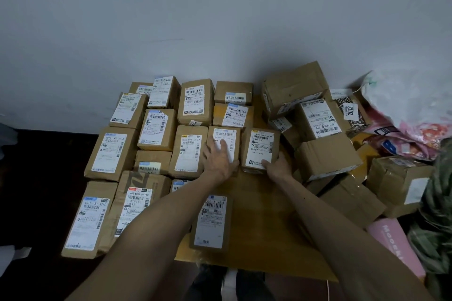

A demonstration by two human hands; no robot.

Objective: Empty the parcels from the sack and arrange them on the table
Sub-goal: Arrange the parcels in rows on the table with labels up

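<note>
Head view: labelled cardboard parcels point(156, 129) rowed on table point(256, 222), left hand point(220, 156) flat, fingers spread, on one parcel point(223, 140), right hand point(276, 166) clamped on neighbouring parcel point(260, 146); unsorted heap point(325, 129) beside sack point(403, 110) remaining.

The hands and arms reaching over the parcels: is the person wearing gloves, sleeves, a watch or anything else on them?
Nothing is worn that the head view shows. The left hand and the right hand are both bare, with no gloves, and no rings or watch can be seen. Both forearms are bare too, right down to the bottom edge of the picture, so no sleeve shows.
</note>
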